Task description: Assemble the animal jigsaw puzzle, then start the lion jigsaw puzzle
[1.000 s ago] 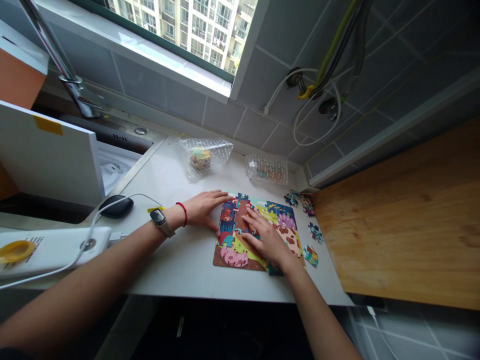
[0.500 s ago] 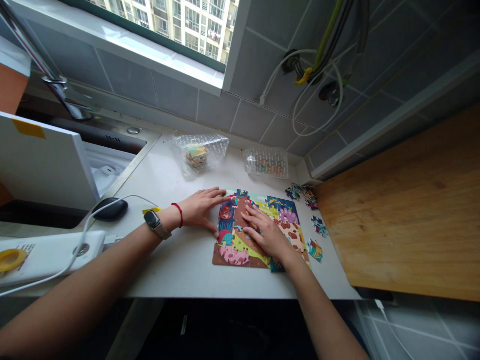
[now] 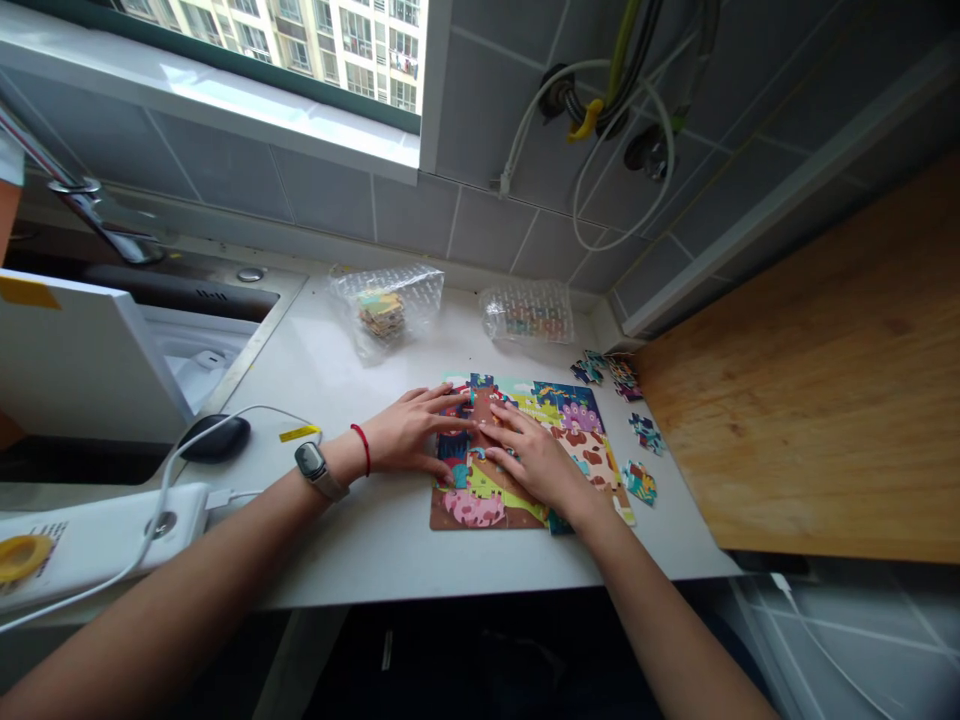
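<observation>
A colourful jigsaw puzzle (image 3: 480, 508) lies flat on the white counter, its pieces joined into a picture with animals. My left hand (image 3: 409, 432) rests over its left edge, fingers stretched out and apart, covering part of the upper left. On the middle of the puzzle lies my right hand (image 3: 536, 458), palm down with fingers extended. Neither hand grips anything. Loose puzzle pieces (image 3: 640, 482) lie beside the right edge, with a further cluster of pieces (image 3: 622, 376) toward the back corner.
Two clear plastic bags, one with stacked pieces (image 3: 381, 312) and another bag (image 3: 529, 312), stand at the back. At left are a black mouse (image 3: 216, 440), a white power bank (image 3: 172, 528) with a cable, and a sink (image 3: 259, 305). A wooden board (image 3: 810, 400) borders the right.
My left hand has shifted right, its fingers now reaching further over the puzzle. The right hand stays on the middle. The camera view has turned slightly.
</observation>
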`<state>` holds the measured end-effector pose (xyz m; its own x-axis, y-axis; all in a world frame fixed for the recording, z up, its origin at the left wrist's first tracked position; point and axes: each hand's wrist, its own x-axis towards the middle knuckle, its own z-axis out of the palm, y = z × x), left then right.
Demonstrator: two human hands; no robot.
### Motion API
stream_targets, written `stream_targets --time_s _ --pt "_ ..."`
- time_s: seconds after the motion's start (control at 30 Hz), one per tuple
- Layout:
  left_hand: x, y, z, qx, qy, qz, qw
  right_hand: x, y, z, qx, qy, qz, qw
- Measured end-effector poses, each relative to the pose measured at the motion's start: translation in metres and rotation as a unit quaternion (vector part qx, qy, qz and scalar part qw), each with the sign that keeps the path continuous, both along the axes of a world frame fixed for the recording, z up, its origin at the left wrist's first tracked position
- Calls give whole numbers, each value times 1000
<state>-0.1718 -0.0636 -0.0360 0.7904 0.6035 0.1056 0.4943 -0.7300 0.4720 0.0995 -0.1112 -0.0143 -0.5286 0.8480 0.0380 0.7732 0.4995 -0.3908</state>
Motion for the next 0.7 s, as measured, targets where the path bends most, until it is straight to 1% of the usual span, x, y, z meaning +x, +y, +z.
stream_targets --time_s 0.07,0.17,0.33,0.43,0.7 --pt "1 -1 1 4 2 -12 1000 -1 0 2 0 -7 3 1000" --pt "1 -1 0 6 -12 -15 1000 -2 0 4 3 -18 4 1000" --pt "2 1 -8 -10 -79 -13 997 -3 0 7 7 -26 3 1000" --pt "1 0 -9 -22 -112 -11 993 -4 0 7 11 -23 3 1000" --pt "0 2 -6 -25 -117 4 993 -2 0 1 22 -14 -3 1000"
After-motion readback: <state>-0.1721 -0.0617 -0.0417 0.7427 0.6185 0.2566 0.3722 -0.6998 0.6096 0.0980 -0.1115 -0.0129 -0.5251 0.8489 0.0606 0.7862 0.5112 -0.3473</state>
